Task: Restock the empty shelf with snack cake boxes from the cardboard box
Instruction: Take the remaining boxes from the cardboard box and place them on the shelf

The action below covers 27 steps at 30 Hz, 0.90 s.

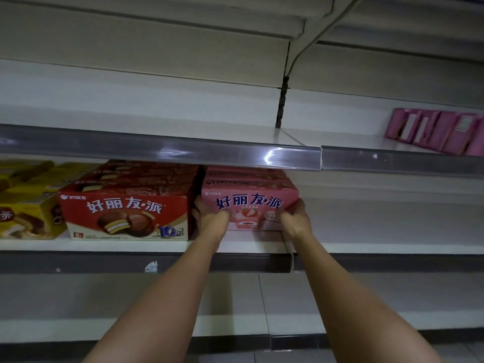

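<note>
Both hands, left hand (pixel 209 218) and right hand (pixel 296 218), grip the pink box (pixel 250 203), seating it beside the red box (pixel 125 208); next, let go.

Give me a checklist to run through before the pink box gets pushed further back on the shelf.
1. Both hands on the box: left hand and right hand grip the front pink box at its lower corners: ok.
2. Box resting on the shelf: ok.
3. Clearance beside the red box: narrow gap, left fingers in it: not ok.
4. Space to the right: bare shelf: ok.
5. Room behind: more pink boxes directly behind, depth hidden: cannot tell.
</note>
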Each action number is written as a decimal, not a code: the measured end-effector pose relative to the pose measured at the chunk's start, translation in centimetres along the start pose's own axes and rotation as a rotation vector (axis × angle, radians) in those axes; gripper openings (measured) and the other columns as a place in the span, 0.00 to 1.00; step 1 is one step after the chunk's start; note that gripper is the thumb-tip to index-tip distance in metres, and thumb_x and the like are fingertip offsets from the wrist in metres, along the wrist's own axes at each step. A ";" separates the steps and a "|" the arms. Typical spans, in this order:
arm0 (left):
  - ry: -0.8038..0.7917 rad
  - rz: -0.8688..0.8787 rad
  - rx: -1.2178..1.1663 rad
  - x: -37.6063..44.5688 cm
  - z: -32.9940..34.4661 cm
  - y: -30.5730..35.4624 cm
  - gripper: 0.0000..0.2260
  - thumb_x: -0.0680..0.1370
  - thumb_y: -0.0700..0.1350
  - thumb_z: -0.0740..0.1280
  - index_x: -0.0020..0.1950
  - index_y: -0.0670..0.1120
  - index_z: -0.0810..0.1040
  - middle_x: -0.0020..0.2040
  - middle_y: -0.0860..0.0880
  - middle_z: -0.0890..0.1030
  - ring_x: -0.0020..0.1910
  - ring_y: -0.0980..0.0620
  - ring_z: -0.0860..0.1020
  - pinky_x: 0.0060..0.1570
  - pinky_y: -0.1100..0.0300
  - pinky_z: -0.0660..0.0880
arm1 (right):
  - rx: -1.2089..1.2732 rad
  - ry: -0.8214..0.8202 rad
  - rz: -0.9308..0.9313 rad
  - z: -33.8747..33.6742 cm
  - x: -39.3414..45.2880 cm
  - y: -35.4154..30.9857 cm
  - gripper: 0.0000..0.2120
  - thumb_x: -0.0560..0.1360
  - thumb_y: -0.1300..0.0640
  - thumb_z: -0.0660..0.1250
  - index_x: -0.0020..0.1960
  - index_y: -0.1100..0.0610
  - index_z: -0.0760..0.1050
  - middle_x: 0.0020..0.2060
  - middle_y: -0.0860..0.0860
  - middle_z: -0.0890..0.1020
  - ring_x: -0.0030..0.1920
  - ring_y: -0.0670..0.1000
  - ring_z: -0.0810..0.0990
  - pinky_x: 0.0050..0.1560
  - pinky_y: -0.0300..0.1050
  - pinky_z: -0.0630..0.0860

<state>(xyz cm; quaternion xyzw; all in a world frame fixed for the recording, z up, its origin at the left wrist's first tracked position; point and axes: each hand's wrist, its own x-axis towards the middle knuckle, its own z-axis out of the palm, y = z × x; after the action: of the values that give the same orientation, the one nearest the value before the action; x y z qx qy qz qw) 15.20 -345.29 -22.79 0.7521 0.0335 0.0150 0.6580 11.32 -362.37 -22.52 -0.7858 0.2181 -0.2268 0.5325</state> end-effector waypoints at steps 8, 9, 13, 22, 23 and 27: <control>-0.043 -0.024 -0.020 -0.1 0.2 0.1 0.43 0.71 0.42 0.69 0.78 0.52 0.46 0.77 0.43 0.54 0.71 0.40 0.64 0.70 0.47 0.63 | 0.097 0.015 0.034 0.0 -0.1 -0.6 0.18 0.68 0.51 0.66 0.56 0.53 0.70 0.55 0.55 0.78 0.52 0.56 0.79 0.57 0.54 0.77; -0.046 -0.021 -0.044 -0.4 0.3 0.1 0.44 0.69 0.43 0.70 0.78 0.52 0.48 0.76 0.43 0.58 0.69 0.40 0.66 0.69 0.47 0.65 | 0.128 0.006 0.040 0.1 -0.1 -0.6 0.17 0.67 0.52 0.67 0.55 0.54 0.71 0.54 0.55 0.79 0.51 0.55 0.80 0.56 0.54 0.78; -0.040 -0.046 -0.076 -2.2 0.4 -0.1 0.41 0.64 0.47 0.70 0.75 0.48 0.57 0.69 0.42 0.69 0.64 0.41 0.71 0.67 0.45 0.68 | 0.227 -0.041 0.029 0.6 -0.8 -0.7 0.22 0.62 0.59 0.70 0.56 0.54 0.74 0.50 0.52 0.83 0.50 0.53 0.82 0.54 0.56 0.79; 0.172 -0.001 0.008 -6.0 -3.2 -1.3 0.19 0.75 0.36 0.64 0.66 0.42 0.71 0.62 0.45 0.75 0.56 0.48 0.73 0.55 0.61 0.66 | 0.323 -0.265 0.084 1.5 -6.5 -3.0 0.14 0.78 0.58 0.64 0.63 0.54 0.68 0.56 0.52 0.78 0.54 0.52 0.75 0.59 0.47 0.68; 0.213 0.002 0.018 -6.1 -3.7 -1.7 0.18 0.75 0.36 0.64 0.65 0.42 0.72 0.61 0.44 0.76 0.55 0.48 0.73 0.54 0.61 0.66 | 0.341 -0.301 0.095 2.1 -6.9 -2.9 0.14 0.78 0.57 0.64 0.62 0.54 0.70 0.58 0.53 0.78 0.55 0.53 0.76 0.59 0.47 0.68; 0.361 -0.004 0.016 -5.7 -5.5 -2.4 0.14 0.75 0.35 0.63 0.61 0.42 0.75 0.59 0.43 0.77 0.55 0.44 0.75 0.57 0.54 0.72 | 0.334 -0.360 0.125 4.2 -7.4 -2.5 0.12 0.78 0.55 0.65 0.60 0.54 0.71 0.58 0.54 0.77 0.59 0.55 0.74 0.63 0.52 0.68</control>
<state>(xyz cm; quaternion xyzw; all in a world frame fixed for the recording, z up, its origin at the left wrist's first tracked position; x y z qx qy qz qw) 9.08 -339.94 -24.30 0.7423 0.1528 0.1484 0.6353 8.10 -354.13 -22.49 -0.6998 0.1274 -0.0828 0.6980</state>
